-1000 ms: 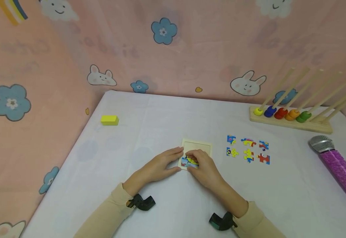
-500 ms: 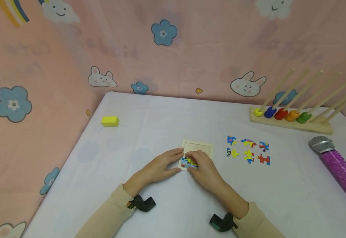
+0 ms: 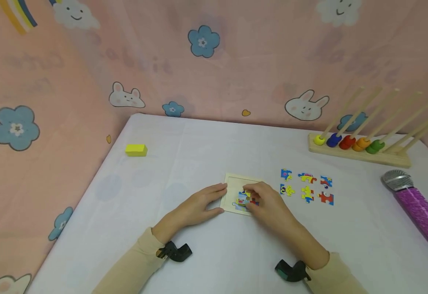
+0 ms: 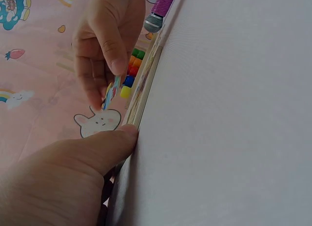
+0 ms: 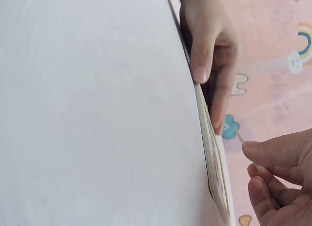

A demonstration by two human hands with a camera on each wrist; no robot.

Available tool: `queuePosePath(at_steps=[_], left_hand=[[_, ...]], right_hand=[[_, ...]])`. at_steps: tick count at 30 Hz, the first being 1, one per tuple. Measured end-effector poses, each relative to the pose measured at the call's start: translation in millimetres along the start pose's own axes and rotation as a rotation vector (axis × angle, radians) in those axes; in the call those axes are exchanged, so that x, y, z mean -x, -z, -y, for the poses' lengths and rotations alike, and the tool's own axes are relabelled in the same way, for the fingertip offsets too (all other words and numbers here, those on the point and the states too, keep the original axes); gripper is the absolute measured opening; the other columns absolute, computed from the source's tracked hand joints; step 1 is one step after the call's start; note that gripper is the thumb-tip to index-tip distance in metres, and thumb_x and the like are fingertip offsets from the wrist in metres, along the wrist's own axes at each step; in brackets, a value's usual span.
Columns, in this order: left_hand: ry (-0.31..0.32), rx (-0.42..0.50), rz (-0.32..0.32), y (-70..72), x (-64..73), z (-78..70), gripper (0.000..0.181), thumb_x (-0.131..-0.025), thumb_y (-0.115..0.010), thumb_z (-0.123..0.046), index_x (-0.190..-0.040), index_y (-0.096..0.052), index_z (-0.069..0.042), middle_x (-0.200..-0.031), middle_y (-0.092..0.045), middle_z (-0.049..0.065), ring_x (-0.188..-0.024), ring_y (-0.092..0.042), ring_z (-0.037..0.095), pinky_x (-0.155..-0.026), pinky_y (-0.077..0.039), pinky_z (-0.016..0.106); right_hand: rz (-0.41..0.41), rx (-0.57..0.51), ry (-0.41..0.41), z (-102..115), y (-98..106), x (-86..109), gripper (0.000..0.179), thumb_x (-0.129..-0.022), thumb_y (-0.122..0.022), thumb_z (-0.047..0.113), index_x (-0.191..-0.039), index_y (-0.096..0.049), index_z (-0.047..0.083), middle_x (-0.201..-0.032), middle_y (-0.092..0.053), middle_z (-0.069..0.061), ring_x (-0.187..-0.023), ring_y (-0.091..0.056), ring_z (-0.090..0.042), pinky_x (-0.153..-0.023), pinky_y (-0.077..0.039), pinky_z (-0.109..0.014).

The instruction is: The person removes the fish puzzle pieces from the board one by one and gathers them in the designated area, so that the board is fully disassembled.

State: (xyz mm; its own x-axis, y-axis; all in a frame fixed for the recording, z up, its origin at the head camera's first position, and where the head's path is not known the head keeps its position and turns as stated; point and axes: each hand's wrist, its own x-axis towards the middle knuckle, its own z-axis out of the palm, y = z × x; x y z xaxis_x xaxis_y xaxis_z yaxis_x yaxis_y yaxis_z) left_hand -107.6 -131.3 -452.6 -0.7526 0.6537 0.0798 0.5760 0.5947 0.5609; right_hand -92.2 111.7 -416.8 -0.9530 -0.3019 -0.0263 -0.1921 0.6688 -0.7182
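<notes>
My left hand point(image 3: 196, 205) lies at the left edge of a small wooden puzzle tray point(image 3: 235, 183), fingers fairly straight, thumb and fingertips touching its frame. My right hand point(image 3: 273, 204) is over the tray's right side. Between its thumb and fingers it pinches a colourful jigsaw piece point(image 4: 112, 93), held on edge above the tray in the left wrist view. Under it, printed pieces point(image 3: 239, 207) lie in the lower part of the tray, partly covered by the right hand. The right wrist view shows only a thin edge of the pinched piece point(image 5: 239, 136).
Several loose jigsaw pieces point(image 3: 307, 193) lie in two rows right of the tray. Farther right are a purple microphone point(image 3: 421, 218) and a wooden peg stand point(image 3: 361, 152) with coloured beads. A yellow block point(image 3: 136, 150) sits at the back left of the white table.
The right hand has moved right across the tray from its lower left part, a jigsaw piece now pinched in its fingers, and more printed pieces show below. The left hand stays in place.
</notes>
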Motion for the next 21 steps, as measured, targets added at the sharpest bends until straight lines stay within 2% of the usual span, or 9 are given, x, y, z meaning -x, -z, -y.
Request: queuePosePath(at_steps=[5, 11, 16, 18, 21], left_hand=[[0.024, 0.005, 0.019, 0.6, 0.1, -1.7, 0.061, -0.091, -0.065, -0.027, -0.142, -0.042, -0.004, -0.152, -0.036, 0.004, -0.141, -0.032, 0.018, -0.114, -0.032, 0.034], [0.043, -0.003, 0.024, 1.2, -0.4, -2.7, 0.061, -0.091, -0.065, -0.027, -0.143, -0.041, -0.005, -0.153, -0.035, 0.002, -0.141, -0.031, 0.018, -0.114, -0.032, 0.034], [0.056, 0.018, 0.039, 0.1, -0.6, -2.6, 0.061, -0.091, -0.064, -0.027, -0.143, -0.040, -0.005, -0.153, -0.034, 0.002, -0.142, -0.030, 0.017, -0.114, -0.032, 0.034], [0.057, 0.017, 0.045, -0.1, -0.8, -2.5, 0.061, -0.091, -0.064, -0.027, -0.143, -0.040, -0.005, -0.153, -0.034, 0.002, -0.142, -0.030, 0.017, -0.114, -0.032, 0.034], [0.052, 0.007, 0.042, 0.6, -1.0, -2.9, 0.060, -0.091, -0.064, -0.026, -0.143, -0.041, -0.005, -0.153, -0.034, 0.003, -0.142, -0.030, 0.018, -0.114, -0.032, 0.034]], right_hand=[[0.013, 0.014, -0.077, -21.3, 22.3, 11.5, 0.042, -0.084, -0.068, 0.010, -0.125, -0.059, 0.012, -0.117, -0.059, -0.004, -0.104, -0.054, -0.021, -0.092, -0.051, -0.043], [0.014, 0.062, -0.060, -46.6, 48.2, 24.4, 0.041, -0.085, -0.068, 0.010, -0.125, -0.059, 0.011, -0.114, -0.061, -0.004, -0.103, -0.055, -0.020, -0.089, -0.052, -0.039], [0.006, 0.072, -0.060, -63.7, 62.0, 34.5, 0.041, -0.085, -0.070, 0.012, -0.124, -0.059, 0.009, -0.115, -0.062, -0.007, -0.102, -0.058, -0.021, -0.085, -0.052, -0.023], [-0.007, 0.073, -0.047, -69.5, 63.6, 38.0, 0.040, -0.084, -0.071, 0.013, -0.123, -0.060, 0.008, -0.116, -0.063, -0.008, -0.101, -0.059, -0.021, -0.084, -0.049, -0.014], [-0.028, 0.087, -0.013, -76.1, 61.5, 41.8, 0.040, -0.083, -0.072, 0.012, -0.121, -0.061, 0.007, -0.113, -0.063, -0.008, -0.098, -0.059, -0.019, -0.083, -0.044, -0.008]])
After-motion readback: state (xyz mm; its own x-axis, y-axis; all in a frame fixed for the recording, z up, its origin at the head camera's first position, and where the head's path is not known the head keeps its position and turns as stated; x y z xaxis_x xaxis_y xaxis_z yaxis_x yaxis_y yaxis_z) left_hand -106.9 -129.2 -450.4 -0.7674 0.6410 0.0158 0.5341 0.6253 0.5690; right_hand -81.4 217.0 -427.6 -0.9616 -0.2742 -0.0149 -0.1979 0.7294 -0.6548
